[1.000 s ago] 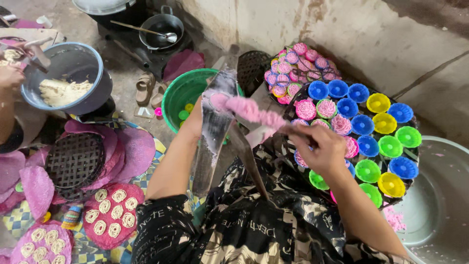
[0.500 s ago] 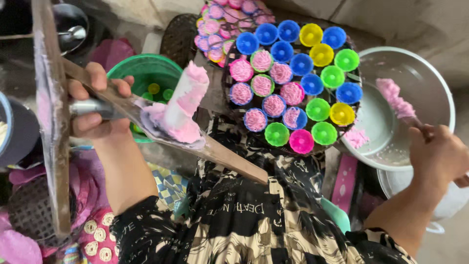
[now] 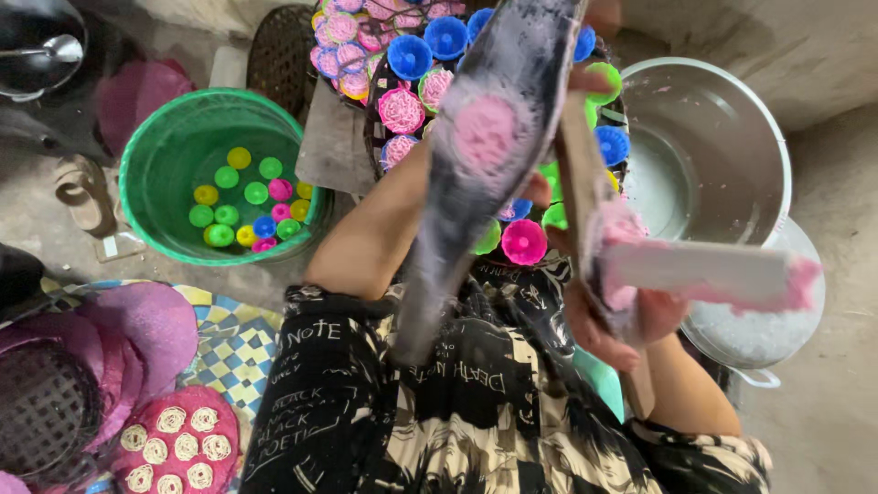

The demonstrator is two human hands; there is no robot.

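Observation:
A long dark wooden press paddle (image 3: 476,183), with a round pink dough patch on it, is tilted up in front of me. My left hand (image 3: 541,190) holds it from behind and is mostly hidden; only fingertips show. My right hand (image 3: 631,320) grips a wooden lever (image 3: 581,174) together with a white cylinder (image 3: 704,273) smeared with pink dough. Behind the press lies a round tray (image 3: 380,137) of small blue, green, pink and yellow cups (image 3: 410,55), some holding pink noodle nests.
A green basin (image 3: 160,151) with coloured cups stands at the left. A metal basin (image 3: 722,119) sits at the right above a white bowl (image 3: 768,334). Pink mats with white noodle nests (image 3: 178,444) and a dark woven mat (image 3: 46,412) lie at the lower left.
My right hand has come back from the metal basin and now holds the dough-smeared cylinder at the lever. The press has swung upright towards me, and the view has shifted left.

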